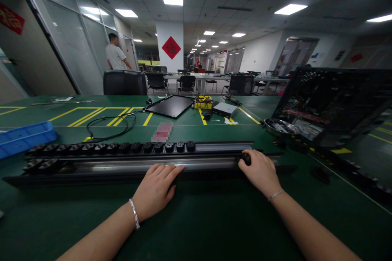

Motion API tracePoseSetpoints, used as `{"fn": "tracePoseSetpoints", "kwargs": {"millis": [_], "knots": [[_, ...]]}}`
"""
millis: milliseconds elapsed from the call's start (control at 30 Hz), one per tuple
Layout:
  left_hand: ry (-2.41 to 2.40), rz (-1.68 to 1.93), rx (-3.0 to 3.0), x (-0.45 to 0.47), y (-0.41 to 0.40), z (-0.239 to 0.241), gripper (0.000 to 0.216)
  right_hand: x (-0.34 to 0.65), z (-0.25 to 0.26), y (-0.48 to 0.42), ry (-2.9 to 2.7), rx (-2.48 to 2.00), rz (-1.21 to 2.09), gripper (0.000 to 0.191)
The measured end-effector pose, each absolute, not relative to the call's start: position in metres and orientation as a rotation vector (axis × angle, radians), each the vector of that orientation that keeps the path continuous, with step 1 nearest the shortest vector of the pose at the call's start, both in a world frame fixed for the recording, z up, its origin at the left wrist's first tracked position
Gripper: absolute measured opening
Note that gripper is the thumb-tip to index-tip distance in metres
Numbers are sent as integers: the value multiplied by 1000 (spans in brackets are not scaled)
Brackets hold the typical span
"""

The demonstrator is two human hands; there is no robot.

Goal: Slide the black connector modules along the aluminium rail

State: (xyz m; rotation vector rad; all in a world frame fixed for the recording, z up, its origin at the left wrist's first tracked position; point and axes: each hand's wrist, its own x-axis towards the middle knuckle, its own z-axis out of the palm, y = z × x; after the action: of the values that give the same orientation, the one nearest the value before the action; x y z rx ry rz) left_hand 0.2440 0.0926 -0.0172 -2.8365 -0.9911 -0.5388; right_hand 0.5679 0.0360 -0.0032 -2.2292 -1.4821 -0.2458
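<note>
Two long black rails with silvery channels lie side by side across the green table. On the near rail [119,166], two black socket-like modules [48,164] sit at the left end. A row of several similar modules fills much of the far rail [225,147]. My left hand [157,189] lies over the near rail's front edge, fingers stretched along it, gripping nothing. Towards the rail's right end, my right hand [260,171] pinches a small black module [246,158] at the channel. My fingers hide part of that module.
A blue bin [27,138] stands at left. Behind the rails are a looped black cable [112,130], a flat black panel [171,106], a yellow box [203,102] and a grey box [225,109]. A metal bowl [280,126] and an open black computer case [333,102] stand right. A person [116,55] is beyond.
</note>
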Motion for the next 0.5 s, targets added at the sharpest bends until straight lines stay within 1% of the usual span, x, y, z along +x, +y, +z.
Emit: {"fn": "tracePoseSetpoints", "kwargs": {"millis": [300,500], "knots": [[-974,-551,-2829,244,93,-19,55,568,-3,36,-1480,-2239,-241,33],[-975,-553,-2831,243,93,-18,55,568,-4,37,-1431,-2262,-242,38]]}}
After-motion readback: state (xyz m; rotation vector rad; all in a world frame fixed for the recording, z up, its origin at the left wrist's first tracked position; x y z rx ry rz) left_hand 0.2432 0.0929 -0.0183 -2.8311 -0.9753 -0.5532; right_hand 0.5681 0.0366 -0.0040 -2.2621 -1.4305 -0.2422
